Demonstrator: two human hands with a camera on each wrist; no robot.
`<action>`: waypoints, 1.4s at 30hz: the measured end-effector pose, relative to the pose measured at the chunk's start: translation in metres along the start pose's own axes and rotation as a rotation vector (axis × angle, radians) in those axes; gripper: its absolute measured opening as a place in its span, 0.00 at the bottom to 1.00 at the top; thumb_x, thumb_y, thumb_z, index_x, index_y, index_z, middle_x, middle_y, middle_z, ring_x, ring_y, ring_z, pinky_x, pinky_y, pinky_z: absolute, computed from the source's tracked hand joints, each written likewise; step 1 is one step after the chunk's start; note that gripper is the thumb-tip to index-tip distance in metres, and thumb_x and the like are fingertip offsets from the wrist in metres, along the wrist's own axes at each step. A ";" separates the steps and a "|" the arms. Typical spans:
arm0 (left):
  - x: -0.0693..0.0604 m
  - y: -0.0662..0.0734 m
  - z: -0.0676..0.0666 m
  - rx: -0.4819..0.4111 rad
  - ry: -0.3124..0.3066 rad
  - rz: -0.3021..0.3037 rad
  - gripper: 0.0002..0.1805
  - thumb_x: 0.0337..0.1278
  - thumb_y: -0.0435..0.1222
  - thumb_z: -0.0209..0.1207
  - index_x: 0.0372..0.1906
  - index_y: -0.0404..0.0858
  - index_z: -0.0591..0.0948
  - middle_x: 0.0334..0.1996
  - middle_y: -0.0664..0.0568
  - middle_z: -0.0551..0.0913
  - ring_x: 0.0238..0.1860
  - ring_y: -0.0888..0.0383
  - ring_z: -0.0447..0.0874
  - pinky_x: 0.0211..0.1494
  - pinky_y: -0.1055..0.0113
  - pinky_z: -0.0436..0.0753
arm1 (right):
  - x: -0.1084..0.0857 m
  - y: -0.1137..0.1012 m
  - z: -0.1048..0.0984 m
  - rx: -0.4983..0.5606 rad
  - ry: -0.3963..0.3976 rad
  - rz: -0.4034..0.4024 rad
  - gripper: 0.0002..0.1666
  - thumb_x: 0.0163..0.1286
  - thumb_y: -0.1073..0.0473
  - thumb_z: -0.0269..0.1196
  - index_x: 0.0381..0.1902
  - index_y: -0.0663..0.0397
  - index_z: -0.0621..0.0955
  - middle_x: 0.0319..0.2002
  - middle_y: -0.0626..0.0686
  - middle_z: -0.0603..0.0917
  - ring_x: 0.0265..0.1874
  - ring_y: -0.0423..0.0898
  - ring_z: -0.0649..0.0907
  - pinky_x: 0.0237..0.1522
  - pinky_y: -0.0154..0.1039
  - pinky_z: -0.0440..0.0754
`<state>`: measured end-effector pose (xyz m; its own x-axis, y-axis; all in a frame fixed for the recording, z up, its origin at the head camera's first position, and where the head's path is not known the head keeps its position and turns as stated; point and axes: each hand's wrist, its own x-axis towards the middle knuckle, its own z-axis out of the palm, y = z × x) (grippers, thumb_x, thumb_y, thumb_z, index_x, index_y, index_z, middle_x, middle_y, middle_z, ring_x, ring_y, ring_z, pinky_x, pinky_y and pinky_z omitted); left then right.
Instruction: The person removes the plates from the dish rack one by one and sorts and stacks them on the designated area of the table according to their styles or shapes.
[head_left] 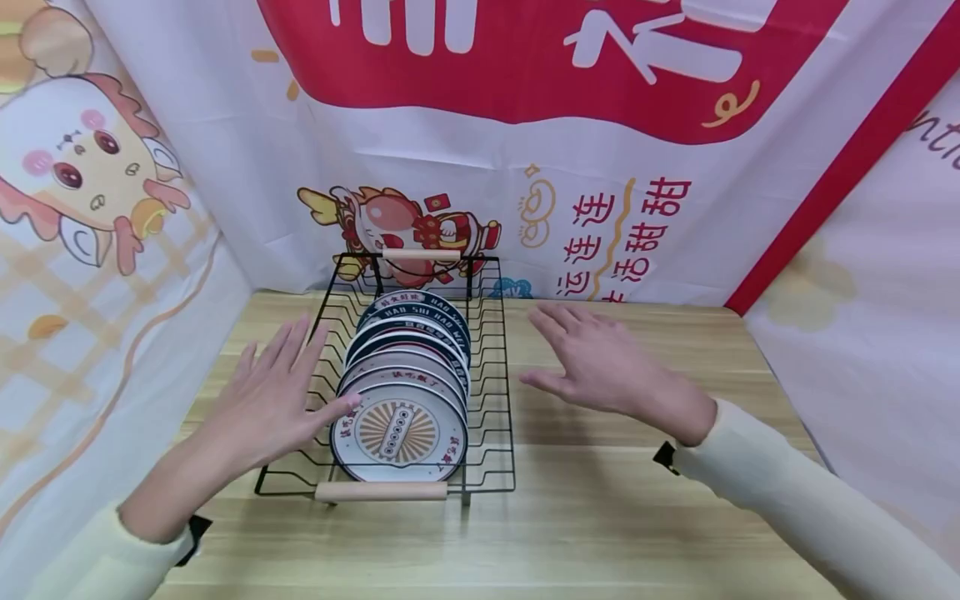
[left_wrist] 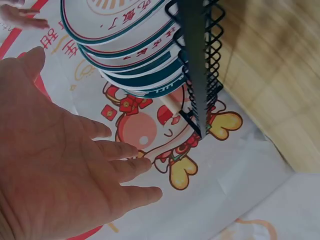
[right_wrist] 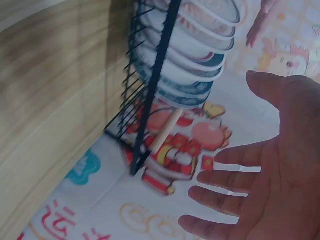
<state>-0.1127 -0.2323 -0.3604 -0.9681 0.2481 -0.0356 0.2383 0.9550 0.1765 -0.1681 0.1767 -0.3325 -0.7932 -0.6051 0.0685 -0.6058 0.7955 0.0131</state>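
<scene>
A black wire dish rack [head_left: 491, 400] stands on the wooden table, with several round plates [head_left: 400, 432] upright in a row along its middle. The front plate is white with a sunburst print; those at the back have dark blue rims. My left hand [head_left: 262, 408] hovers over the rack's left side, fingers spread, its thumb near the front plate; in the left wrist view the palm [left_wrist: 65, 165] holds nothing. To the right of the rack, my right hand [head_left: 600, 358] hangs above the table with straight fingers, and its palm [right_wrist: 280, 170] is bare in the right wrist view.
Light wooden handles [head_left: 381, 492] cross the rack's front and back ends. The wooden table [head_left: 600, 517] meets a printed cloth backdrop [head_left: 465, 158] behind the rack. More printed cloth [head_left: 97, 333] hangs along the left side, and white cloth hangs at the right.
</scene>
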 end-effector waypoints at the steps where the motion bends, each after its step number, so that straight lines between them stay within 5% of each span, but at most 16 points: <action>1: -0.002 0.000 0.000 0.002 0.001 0.002 0.62 0.68 0.73 0.50 0.87 0.37 0.42 0.85 0.31 0.38 0.83 0.27 0.40 0.80 0.24 0.38 | 0.002 -0.004 -0.002 0.004 -0.001 -0.016 0.54 0.74 0.24 0.57 0.81 0.56 0.67 0.80 0.60 0.68 0.77 0.61 0.71 0.69 0.67 0.76; 13: -0.027 -0.004 0.024 0.004 0.048 0.012 0.61 0.67 0.70 0.56 0.86 0.34 0.48 0.84 0.30 0.47 0.81 0.26 0.49 0.78 0.24 0.49 | 0.027 -0.044 -0.013 0.090 0.038 -0.211 0.37 0.75 0.40 0.68 0.71 0.57 0.79 0.59 0.56 0.87 0.53 0.52 0.88 0.54 0.50 0.89; 23: -0.047 -0.008 0.052 -0.045 0.102 0.033 0.59 0.68 0.68 0.57 0.87 0.36 0.47 0.84 0.30 0.49 0.83 0.29 0.45 0.82 0.28 0.41 | 0.044 -0.075 -0.006 0.143 -0.046 -0.288 0.31 0.73 0.43 0.71 0.66 0.54 0.83 0.54 0.52 0.89 0.46 0.45 0.89 0.49 0.42 0.90; 34: -0.052 -0.010 0.072 -0.058 0.068 0.013 0.58 0.70 0.67 0.57 0.86 0.33 0.48 0.84 0.30 0.50 0.84 0.31 0.40 0.81 0.27 0.43 | 0.061 -0.100 0.010 0.159 -0.132 -0.331 0.30 0.74 0.45 0.70 0.67 0.53 0.82 0.53 0.49 0.89 0.40 0.41 0.88 0.42 0.37 0.89; 42: -0.056 -0.010 0.078 -0.071 0.099 0.003 0.54 0.74 0.63 0.56 0.86 0.34 0.48 0.85 0.32 0.47 0.85 0.33 0.39 0.82 0.29 0.39 | 0.069 -0.111 0.025 0.150 -0.149 -0.317 0.29 0.74 0.46 0.70 0.66 0.53 0.82 0.45 0.47 0.89 0.28 0.36 0.80 0.25 0.28 0.79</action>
<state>-0.0548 -0.2430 -0.4374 -0.9712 0.2303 0.0616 0.2384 0.9396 0.2457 -0.1574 0.0455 -0.3542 -0.5584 -0.8273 -0.0615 -0.8164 0.5611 -0.1366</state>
